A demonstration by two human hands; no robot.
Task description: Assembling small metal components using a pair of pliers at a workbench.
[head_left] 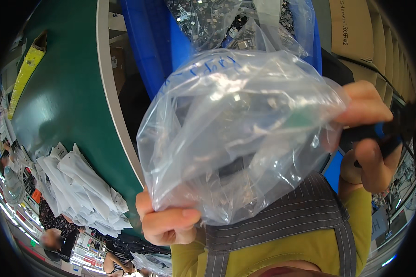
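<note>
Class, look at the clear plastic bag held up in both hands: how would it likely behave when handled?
The clear plastic bag looks floppy: it crumples between the left hand and right hand. Probably light, since pinches at its edges hold it up. Its glossy film may be slippery.

- Your single head view looks steeply down from your head, over your own chest.
- It sits very near the clear plastic bag [238,138], which fills its middle.
- Its fisheye bends the green table [69,97] at your left.
</note>
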